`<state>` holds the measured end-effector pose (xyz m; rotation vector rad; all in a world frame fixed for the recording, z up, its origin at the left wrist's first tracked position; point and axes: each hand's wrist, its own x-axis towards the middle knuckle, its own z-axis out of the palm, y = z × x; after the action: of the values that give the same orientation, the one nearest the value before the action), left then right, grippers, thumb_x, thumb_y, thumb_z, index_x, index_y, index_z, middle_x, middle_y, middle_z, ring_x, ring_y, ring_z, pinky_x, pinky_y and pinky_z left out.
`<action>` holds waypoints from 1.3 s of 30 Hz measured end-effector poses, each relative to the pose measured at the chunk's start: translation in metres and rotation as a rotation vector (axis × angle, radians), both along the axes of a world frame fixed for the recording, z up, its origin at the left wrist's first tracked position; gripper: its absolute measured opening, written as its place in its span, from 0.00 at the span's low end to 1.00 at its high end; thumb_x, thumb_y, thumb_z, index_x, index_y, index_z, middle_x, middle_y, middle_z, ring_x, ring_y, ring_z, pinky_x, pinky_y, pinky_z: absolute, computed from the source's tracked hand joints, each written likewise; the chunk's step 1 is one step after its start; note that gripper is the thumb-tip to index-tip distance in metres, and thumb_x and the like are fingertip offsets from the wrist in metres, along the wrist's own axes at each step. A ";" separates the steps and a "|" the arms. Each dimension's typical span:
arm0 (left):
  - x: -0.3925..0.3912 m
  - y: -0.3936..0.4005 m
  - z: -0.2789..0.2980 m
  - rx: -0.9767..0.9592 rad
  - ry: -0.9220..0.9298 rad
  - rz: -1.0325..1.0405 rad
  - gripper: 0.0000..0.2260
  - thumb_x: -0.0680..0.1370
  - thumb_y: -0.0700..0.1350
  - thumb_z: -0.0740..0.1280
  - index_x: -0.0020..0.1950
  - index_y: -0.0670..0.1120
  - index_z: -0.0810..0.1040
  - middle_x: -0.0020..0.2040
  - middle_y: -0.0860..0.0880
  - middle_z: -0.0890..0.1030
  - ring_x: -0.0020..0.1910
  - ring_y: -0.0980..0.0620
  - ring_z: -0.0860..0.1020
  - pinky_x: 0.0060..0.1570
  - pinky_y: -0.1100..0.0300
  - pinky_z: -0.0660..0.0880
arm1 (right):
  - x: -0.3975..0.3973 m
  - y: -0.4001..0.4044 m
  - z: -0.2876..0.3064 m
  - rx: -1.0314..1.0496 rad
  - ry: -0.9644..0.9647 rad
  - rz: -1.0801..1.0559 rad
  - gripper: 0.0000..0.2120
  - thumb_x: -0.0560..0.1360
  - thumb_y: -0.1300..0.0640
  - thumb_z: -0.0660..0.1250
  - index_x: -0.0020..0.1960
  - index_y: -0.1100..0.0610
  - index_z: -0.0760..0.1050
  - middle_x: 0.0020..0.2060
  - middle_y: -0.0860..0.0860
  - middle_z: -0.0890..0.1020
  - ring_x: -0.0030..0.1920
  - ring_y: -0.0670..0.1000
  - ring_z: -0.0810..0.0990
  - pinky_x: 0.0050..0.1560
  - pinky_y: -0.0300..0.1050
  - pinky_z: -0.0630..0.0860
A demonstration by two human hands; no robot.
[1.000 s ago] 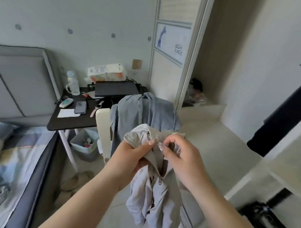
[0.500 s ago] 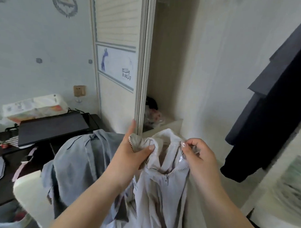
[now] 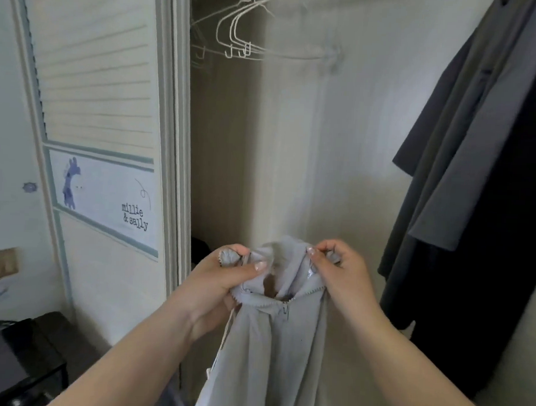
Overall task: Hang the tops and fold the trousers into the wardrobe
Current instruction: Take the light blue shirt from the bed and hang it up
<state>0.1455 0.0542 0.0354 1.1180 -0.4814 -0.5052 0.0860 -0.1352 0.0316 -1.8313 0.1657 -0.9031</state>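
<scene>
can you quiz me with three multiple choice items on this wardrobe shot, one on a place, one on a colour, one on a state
1. Where are the empty wire hangers?
A. on the floor
B. high inside the wardrobe
C. on the door

2. What colour is the zip-up top?
A. light grey
B. red
C. black

3. How is the top held?
A. left hand only
B. lying loose
C. both hands, right hand too, gripping its collar

Key: 1 B, they hang near the top of the opening; 2 A, pale grey fabric; 3 C, fingers curl on each collar side.

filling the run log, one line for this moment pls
phase: pre-hang | left hand + right hand: grip light grey zip-up top collar | white wire hangers: empty
</scene>
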 end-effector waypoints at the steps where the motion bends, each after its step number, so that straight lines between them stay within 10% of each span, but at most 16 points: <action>1: 0.015 -0.008 0.009 0.061 -0.049 0.007 0.18 0.68 0.36 0.75 0.52 0.44 0.72 0.47 0.41 0.76 0.43 0.49 0.79 0.41 0.59 0.78 | 0.013 -0.008 0.011 -0.023 -0.025 -0.022 0.08 0.74 0.57 0.69 0.36 0.51 0.75 0.26 0.39 0.77 0.29 0.40 0.71 0.33 0.34 0.67; 10: 0.135 -0.058 0.097 0.595 -0.731 0.394 0.08 0.74 0.39 0.71 0.43 0.46 0.72 0.38 0.45 0.76 0.31 0.52 0.71 0.33 0.58 0.72 | 0.120 -0.073 0.104 -0.182 -0.232 -0.065 0.10 0.73 0.57 0.70 0.35 0.49 0.74 0.27 0.40 0.79 0.33 0.40 0.74 0.37 0.34 0.69; 23: 0.215 -0.110 0.182 -0.287 -0.113 -0.014 0.12 0.81 0.33 0.56 0.43 0.40 0.77 0.38 0.41 0.81 0.33 0.48 0.82 0.34 0.53 0.82 | 0.208 -0.140 0.198 -0.395 -0.146 -0.205 0.08 0.74 0.51 0.68 0.36 0.48 0.74 0.40 0.45 0.81 0.44 0.47 0.77 0.39 0.37 0.68; 39: 0.272 -0.127 0.288 -0.581 -0.126 -0.006 0.17 0.81 0.31 0.51 0.67 0.37 0.71 0.51 0.37 0.80 0.47 0.44 0.80 0.41 0.51 0.81 | 0.234 -0.110 0.332 -1.140 0.248 -0.646 0.19 0.76 0.38 0.59 0.58 0.49 0.73 0.47 0.50 0.80 0.52 0.53 0.78 0.44 0.44 0.70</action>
<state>0.4174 -0.0724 0.3231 0.5905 -0.6884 -0.2716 0.3196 -0.2448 0.3640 -3.0494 0.4880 -1.3609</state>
